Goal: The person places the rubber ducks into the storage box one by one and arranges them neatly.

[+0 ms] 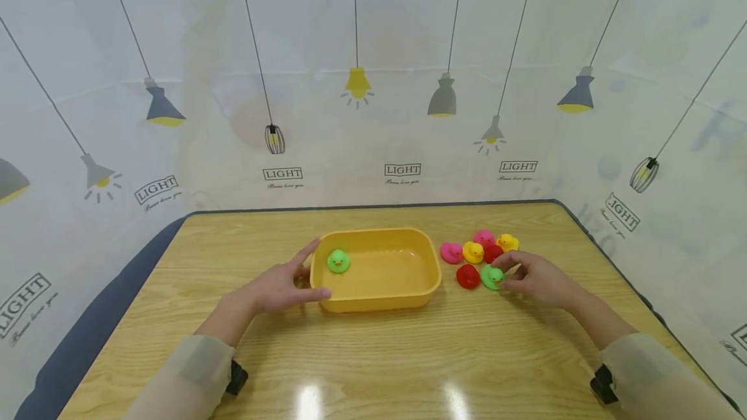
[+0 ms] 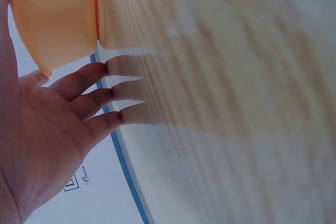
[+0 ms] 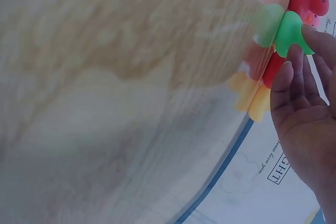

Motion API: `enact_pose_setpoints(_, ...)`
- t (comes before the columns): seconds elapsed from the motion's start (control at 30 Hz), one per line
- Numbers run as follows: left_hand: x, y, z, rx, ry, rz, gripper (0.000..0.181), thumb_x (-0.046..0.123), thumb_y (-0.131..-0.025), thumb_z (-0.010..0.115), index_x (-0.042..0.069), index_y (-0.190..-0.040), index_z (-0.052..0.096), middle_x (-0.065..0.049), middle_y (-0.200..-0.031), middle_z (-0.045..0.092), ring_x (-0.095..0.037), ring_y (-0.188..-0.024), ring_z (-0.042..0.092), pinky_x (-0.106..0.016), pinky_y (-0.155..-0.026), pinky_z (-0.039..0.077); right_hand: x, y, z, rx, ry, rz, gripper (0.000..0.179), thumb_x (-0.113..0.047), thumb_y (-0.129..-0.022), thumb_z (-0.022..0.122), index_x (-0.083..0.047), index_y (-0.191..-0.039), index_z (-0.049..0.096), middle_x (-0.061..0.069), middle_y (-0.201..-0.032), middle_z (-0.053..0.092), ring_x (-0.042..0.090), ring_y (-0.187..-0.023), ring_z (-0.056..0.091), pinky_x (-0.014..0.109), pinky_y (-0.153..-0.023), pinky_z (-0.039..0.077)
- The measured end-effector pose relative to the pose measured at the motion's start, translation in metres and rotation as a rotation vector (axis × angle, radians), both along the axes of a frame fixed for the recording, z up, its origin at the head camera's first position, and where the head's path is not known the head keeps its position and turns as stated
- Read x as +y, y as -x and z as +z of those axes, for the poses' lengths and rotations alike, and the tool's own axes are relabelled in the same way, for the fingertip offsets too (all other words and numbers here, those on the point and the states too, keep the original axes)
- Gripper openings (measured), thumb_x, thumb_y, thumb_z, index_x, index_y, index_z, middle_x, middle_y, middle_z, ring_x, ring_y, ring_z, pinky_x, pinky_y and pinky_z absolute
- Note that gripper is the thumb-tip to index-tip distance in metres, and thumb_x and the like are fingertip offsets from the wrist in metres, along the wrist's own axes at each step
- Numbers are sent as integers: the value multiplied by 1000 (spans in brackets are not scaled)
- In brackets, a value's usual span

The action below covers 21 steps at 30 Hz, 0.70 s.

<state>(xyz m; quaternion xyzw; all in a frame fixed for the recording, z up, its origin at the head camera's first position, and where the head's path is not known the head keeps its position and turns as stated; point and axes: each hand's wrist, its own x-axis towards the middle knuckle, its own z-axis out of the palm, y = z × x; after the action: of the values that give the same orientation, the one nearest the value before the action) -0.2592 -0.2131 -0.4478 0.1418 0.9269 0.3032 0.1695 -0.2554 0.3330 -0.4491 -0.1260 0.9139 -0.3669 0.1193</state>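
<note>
A yellow plastic tub (image 1: 373, 303) stands on the wooden table with one green rubber duck (image 1: 338, 261) inside, toward its left end. My left hand (image 1: 283, 285) spans the tub's left end, thumb along the near side and index finger at the far corner. In the left wrist view, its other fingers are spread, fingertips at the tabletop. Beside the tub, at the right, my right hand (image 1: 539, 279) has thumb and index finger at a second green rubber duck (image 1: 492, 277), pinching its right side. That duck sits low among the other ducks.
Left of the pinched duck is a red duck (image 1: 468, 276). Behind them cluster more ducks: a pink one (image 1: 451, 253), a yellow one (image 1: 473, 252), another red one (image 1: 493, 253) and others. A printed cloth wall (image 1: 350, 148) encloses the table's back and sides.
</note>
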Motion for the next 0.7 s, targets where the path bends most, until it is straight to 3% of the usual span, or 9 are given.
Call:
enact_pose_setpoints(0.3,0,0,2,-1,4,-3,119,79,-90,74,44,-177,1,-14,-164,58,-47,-155,49,-73,-123,37,-1,-8,2,72,8,-19,40,-19,-100,81,-5,-135,68,16,-127,70,22,-90,60,26,-69,55)
enact_pose_setpoints(0.7,1,-2,3,-7,4,-2,119,79,-90,74,45,-177,0,-15,-164,58,-46,-152,52,-69,-121,42,-18,-16,24,199,34,-7,36,-21,-99,83,-10,-131,71,8,-114,69,18,-85,59,26,-67,53)
